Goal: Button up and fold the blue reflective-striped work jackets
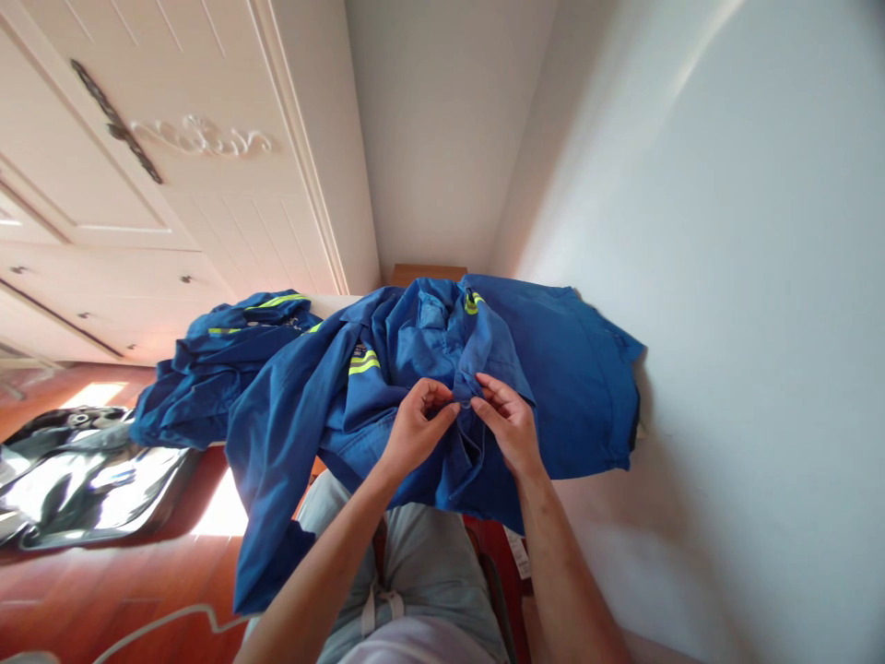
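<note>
A blue work jacket (429, 341) with yellow-green reflective bands lies spread in front of me, one sleeve hanging down at the left. My left hand (425, 420) pinches the jacket's front edge near its middle. Close beside it, my right hand (508, 424) pinches the same edge, thumb and fingers together. Between the fingertips a small round thing, perhaps a button, shows faintly. Flat blue cloth (581, 378) extends to the right, under or beside the jacket. A crumpled blue garment (200, 378) with similar bands sits at the left.
White cabinets (277, 203) stand at the left, and a pale wall (747, 323) rises at the right. On the reddish wooden floor (166, 590) are a shiny dark and clear plastic-like bag (103, 489) and a white cable (166, 618). My legs are below the jacket.
</note>
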Tool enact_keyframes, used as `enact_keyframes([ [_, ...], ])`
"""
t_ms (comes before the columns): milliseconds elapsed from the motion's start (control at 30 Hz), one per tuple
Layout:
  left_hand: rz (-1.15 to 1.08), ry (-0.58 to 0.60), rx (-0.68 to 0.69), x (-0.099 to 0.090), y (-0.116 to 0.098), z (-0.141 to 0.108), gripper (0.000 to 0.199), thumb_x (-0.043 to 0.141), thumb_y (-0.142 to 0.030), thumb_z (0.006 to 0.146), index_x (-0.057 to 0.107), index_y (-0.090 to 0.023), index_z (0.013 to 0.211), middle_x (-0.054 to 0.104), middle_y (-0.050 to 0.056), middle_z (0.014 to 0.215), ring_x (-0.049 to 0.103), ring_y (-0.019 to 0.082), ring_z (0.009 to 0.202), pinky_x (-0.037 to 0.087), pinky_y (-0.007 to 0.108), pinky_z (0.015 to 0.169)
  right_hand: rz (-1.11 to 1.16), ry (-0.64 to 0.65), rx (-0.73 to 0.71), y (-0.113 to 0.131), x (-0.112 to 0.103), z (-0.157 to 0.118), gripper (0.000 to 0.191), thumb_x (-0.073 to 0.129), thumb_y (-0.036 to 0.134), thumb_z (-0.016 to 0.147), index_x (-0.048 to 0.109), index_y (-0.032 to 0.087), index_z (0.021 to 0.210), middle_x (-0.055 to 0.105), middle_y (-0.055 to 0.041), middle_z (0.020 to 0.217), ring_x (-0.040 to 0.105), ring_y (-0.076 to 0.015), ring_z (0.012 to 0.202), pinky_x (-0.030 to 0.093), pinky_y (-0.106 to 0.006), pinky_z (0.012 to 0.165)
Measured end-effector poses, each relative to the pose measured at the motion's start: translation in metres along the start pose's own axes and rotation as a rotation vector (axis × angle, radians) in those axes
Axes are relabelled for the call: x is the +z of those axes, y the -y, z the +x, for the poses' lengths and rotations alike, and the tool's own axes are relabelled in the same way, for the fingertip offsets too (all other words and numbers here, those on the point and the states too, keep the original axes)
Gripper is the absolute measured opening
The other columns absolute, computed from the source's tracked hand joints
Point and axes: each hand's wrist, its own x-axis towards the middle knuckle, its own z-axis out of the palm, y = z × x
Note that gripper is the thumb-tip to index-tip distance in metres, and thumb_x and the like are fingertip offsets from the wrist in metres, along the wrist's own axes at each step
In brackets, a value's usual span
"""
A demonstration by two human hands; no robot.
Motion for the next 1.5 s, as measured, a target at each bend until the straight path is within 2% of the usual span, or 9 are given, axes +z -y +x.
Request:
enact_keyframes([
  [167,0.003,0.004,-0.033,0.000,-0.006,0.002,0.020,0.069,-0.024,0.078,0.055,-0.018,0.090,0.062,0.001,0.081,0.060,0.015,0.078,0.046,0.027,0.073,-0.072,0.002,-0.008,0.006,-0.003,0.003,0.052,0.079,0.042,0.074,0.067,0.021,0.120,0.072,-0.0032,0.090,0.066,-0.0189,0.079,0.053,-0.033,0.076],
  [367,0.162,0.072,0.108,0.001,-0.012,0.007,0.019,0.061,-0.010,0.073,0.051,-0.020,0.086,0.057,-0.002,0.080,0.057,0.013,0.077,0.046,0.026,0.074,-0.071,0.093,0.069,0.012,-0.004,0.011,0.052,0.079,0.041,0.070,0.066,0.019,0.115,0.073,-0.0041,0.088,0.067,-0.0200,0.079,0.053,-0.034,0.076],
  [500,0.166,0.115,0.148,0.000,-0.009,0.010,0.021,0.058,-0.008,0.072,0.051,-0.020,0.087,0.056,-0.002,0.083,0.056,0.013,0.079,0.046,0.027,0.077,0.000,0.059,0.146,0.013,-0.001,0.008,0.051,0.079,0.037,0.068,0.065,0.019,0.113,0.074,-0.0043,0.089,0.067,-0.0192,0.080,0.052,-0.031,0.073],
  [600,0.121,0.152,0.147,-0.002,-0.003,0.011,0.019,0.061,-0.011,0.074,0.052,-0.019,0.089,0.057,0.000,0.086,0.057,0.014,0.081,0.046,0.028,0.078,0.040,0.012,0.208,0.014,0.001,0.005,0.050,0.079,0.036,0.066,0.066,0.018,0.112,0.074,-0.0037,0.084,0.066,-0.0180,0.072,0.049,-0.029,0.063],
  [700,0.058,0.166,0.106,-0.004,-0.001,0.010,0.019,0.067,-0.017,0.077,0.052,-0.019,0.089,0.060,0.001,0.088,0.059,0.015,0.083,0.046,0.029,0.080,0.070,-0.032,0.244,0.015,0.002,0.002,0.050,0.080,0.036,0.065,0.068,0.018,0.110,0.074,-0.0029,0.081,0.064,-0.0173,0.065,0.047,-0.027,0.057],
  [900,-0.129,0.137,-0.060,-0.003,0.000,0.007,0.032,0.076,-0.034,0.077,0.055,-0.018,0.096,0.063,0.001,0.082,0.061,0.014,0.076,0.044,0.025,0.069,0.113,-0.051,0.183,0.016,0.007,-0.001,0.050,0.081,0.035,0.066,0.066,0.020,0.111,0.074,-0.0020,0.082,0.068,-0.0196,0.075,0.052,-0.033,0.075],
  [1167,-0.385,0.049,-0.179,0.005,0.001,0.012,0.037,0.078,-0.027,0.067,0.045,-0.019,0.082,0.054,-0.007,0.063,0.049,0.006,0.055,0.036,0.020,0.057,0.070,-0.035,0.133,0.015,0.008,-0.005,0.052,0.081,0.036,0.069,0.064,0.019,0.115,0.073,-0.0018,0.084,0.067,-0.0189,0.077,0.052,-0.033,0.076],
  [1367,-0.202,0.050,-0.119,0.009,-0.003,0.012,0.031,0.070,-0.023,0.070,0.041,-0.021,0.078,0.047,-0.008,0.063,0.044,0.007,0.055,0.033,0.020,0.055,0.028,-0.034,0.133,0.015,0.007,-0.006,0.054,0.082,0.039,0.067,0.066,0.020,0.115,0.073,-0.0019,0.084,0.068,-0.0198,0.077,0.053,-0.033,0.075],
  [1500,-0.041,0.060,0.021,0.008,-0.003,0.008,0.025,0.068,-0.023,0.075,0.044,-0.021,0.080,0.051,-0.004,0.075,0.052,0.011,0.070,0.041,0.024,0.068,0.027,-0.032,0.182,0.016,0.002,-0.002,0.056,0.085,0.038,0.063,0.067,0.018,0.112,0.074,-0.0034,0.083,0.069,-0.0206,0.077,0.053,-0.035,0.076],
])
